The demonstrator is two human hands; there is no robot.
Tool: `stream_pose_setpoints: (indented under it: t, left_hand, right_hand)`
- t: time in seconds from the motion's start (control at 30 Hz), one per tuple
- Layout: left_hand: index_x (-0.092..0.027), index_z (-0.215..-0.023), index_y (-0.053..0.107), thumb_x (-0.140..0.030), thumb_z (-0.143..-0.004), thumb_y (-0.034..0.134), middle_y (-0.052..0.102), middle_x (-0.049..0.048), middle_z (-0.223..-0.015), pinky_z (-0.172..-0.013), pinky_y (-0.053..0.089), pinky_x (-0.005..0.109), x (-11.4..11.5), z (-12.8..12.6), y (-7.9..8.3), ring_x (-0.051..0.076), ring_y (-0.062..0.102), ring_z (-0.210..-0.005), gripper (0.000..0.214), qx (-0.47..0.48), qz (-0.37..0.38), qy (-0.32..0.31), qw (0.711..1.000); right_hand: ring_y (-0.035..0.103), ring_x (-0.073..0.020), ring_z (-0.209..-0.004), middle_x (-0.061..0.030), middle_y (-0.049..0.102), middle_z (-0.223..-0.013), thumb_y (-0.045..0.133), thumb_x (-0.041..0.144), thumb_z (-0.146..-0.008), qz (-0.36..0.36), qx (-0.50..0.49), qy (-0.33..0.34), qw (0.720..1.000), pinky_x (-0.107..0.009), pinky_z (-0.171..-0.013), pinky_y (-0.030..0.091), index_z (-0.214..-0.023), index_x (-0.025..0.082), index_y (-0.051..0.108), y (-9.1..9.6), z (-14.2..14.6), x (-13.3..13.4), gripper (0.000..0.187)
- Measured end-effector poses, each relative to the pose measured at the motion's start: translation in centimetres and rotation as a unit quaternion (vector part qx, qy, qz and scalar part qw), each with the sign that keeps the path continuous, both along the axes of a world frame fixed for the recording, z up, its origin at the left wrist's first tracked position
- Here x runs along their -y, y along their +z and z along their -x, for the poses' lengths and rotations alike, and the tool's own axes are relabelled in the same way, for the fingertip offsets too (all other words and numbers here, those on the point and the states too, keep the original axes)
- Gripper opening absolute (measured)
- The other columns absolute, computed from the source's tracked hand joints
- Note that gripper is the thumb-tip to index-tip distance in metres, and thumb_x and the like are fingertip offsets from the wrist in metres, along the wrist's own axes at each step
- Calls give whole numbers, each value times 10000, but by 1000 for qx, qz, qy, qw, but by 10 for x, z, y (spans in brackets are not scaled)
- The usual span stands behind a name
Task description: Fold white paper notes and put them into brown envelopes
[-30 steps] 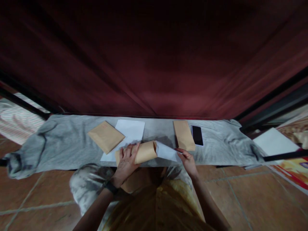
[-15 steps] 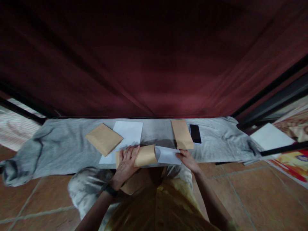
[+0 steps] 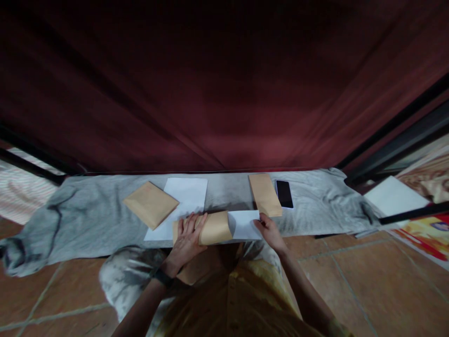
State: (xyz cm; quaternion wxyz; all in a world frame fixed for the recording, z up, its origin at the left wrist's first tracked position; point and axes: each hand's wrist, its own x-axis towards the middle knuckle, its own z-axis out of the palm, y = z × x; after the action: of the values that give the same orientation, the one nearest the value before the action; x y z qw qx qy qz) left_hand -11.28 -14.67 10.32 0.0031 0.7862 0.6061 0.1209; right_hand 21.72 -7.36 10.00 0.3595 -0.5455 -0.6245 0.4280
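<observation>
A brown envelope (image 3: 213, 227) lies on the grey cloth (image 3: 87, 220) right in front of me. My left hand (image 3: 187, 238) rests flat on its left end, fingers stretched out. A folded white sheet (image 3: 243, 223) sticks out of the envelope's open right end. My right hand (image 3: 268, 229) pinches that sheet at its right edge.
A second brown envelope (image 3: 150, 204) lies at the left, partly over a white sheet (image 3: 185, 194). A third brown envelope (image 3: 264, 194) and a black phone (image 3: 284, 194) lie at the right. A dark red curtain hangs behind the cloth. More white paper (image 3: 394, 196) is at the far right.
My right hand has moved left with the white sheet, which now reaches further into the envelope and lies flatter. My left hand has stayed on the envelope.
</observation>
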Motion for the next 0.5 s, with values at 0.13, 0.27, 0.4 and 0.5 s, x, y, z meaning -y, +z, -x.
stream_pose_setpoints:
  t: [0.13, 0.27, 0.4, 0.5]
  left_hand:
    - [-194, -1588, 212, -348, -686, 780, 415, 202, -1535, -1188, 194, 637, -1, -9, 4, 419, 308, -1465, 1076, 16, 15, -12, 1000]
    - [-205, -1593, 195, -317, -686, 778, 409, 194, -1540, -1191, 197, 633, -1, -19, 5, 407, 300, -1473, 1083, 23, 20, -19, 999]
    - [-207, -1595, 178, -296, -685, 771, 396, 189, -1551, -1197, 193, 622, -2, -25, 4, 396, 276, -1486, 1090, 22, 26, -21, 999]
    - [-205, -1598, 167, -301, -681, 770, 403, 192, -1544, -1191, 206, 625, -3, -26, 3, 401, 297, -1475, 1101, 23, 25, -22, 999]
  right_hand:
    - [574, -165, -663, -2, 636, -718, 566, 427, -869, -2, 4, 15, 1000, -264, -626, 431, -858, 204, 645, 2, 12, 5, 236]
    - [576, -162, -660, -9, 624, -733, 552, 406, -871, -19, 13, 7, 1000, -264, -630, 448, -809, 212, 666, -2, 34, 14, 233]
    - [599, -180, -749, -37, 604, -807, 567, 359, -844, -63, 31, -42, 997, -289, -712, 494, -714, 221, 666, -8, 52, 21, 214]
    - [631, -217, -930, -72, 641, -948, 590, 348, -831, -86, 10, -79, 993, -336, -857, 518, -763, 226, 700, -11, 57, 22, 178]
